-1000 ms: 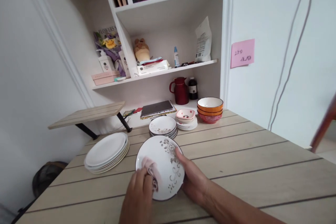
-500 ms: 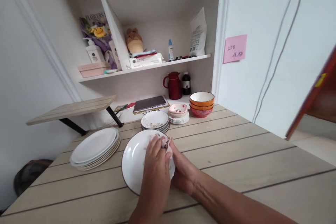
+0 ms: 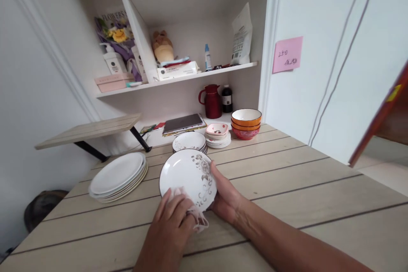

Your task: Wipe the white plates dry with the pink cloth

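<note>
A round white plate [image 3: 181, 170] with a dark rim and a grey-brown flower print is tilted up towards me above the table. My right hand [image 3: 225, 197] grips its right edge, thumb on the front and the other fingers hidden behind. Bunched under the fingers of my left hand [image 3: 175, 216] is a pale pink cloth [image 3: 199, 219], pressed on the lower part of the plate's face. Just behind the plate stands a stack of similar flower-printed plates [image 3: 189, 141], partly covered by it.
Large white oval plates [image 3: 117, 174] are stacked at the left, by a raised wooden stand [image 3: 89, 129]. Small saucers [image 3: 219, 142] bearing little pink dishes [image 3: 216, 129] and a stack of orange and red bowls [image 3: 246, 124] stand at the back. A red jug [image 3: 212, 102] is behind them.
My left hand has moved the cloth from the plate's right side down to its lower left, uncovering the flower print. The plate has turned and tilted a little in my right hand.
</note>
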The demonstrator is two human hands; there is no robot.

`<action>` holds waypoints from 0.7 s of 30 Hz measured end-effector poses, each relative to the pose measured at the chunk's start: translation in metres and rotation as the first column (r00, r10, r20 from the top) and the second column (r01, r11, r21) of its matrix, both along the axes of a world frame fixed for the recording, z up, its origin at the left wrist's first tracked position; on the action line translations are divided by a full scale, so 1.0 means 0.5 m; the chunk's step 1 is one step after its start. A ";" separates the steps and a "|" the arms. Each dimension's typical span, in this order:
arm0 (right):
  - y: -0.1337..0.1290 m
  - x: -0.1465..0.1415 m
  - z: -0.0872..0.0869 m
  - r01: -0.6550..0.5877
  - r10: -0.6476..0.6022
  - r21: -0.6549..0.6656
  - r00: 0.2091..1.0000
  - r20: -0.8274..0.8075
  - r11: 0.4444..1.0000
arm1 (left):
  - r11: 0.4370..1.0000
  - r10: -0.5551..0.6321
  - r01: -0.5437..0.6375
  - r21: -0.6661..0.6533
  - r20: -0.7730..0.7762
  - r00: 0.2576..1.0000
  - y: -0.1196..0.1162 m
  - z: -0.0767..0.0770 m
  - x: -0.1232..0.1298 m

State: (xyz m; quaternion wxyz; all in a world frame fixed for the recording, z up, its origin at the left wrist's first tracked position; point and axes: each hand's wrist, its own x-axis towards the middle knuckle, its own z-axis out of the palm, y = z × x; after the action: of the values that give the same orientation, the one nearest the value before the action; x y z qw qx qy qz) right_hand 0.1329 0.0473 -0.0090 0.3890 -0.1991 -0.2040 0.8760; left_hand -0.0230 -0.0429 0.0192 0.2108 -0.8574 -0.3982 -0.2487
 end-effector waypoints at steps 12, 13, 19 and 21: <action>-0.015 0.001 0.010 0.027 -0.024 -0.033 0.995 0.096 0.999 | 0.961 0.232 -0.155 -0.231 0.357 0.905 -0.025 0.037 -0.047; -0.018 0.000 0.011 0.020 -0.018 -0.020 0.995 0.103 1.000 | 0.962 0.231 -0.158 -0.222 0.353 0.907 -0.022 0.036 -0.042; -0.039 -0.004 0.019 -0.042 0.034 0.036 0.979 0.200 0.998 | 0.940 0.192 -0.137 -0.313 0.152 0.970 0.014 0.011 0.004; -0.043 -0.006 0.021 -0.051 0.039 0.043 0.972 0.232 0.998 | 0.952 0.150 -0.116 -0.284 0.100 0.984 0.033 0.008 0.012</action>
State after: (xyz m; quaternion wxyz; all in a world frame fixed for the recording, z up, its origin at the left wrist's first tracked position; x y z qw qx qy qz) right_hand 0.1300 0.0260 0.0013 0.3474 -0.2855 -0.2735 0.8503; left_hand -0.0169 -0.0264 0.0233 0.0808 -0.8329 -0.4981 -0.2271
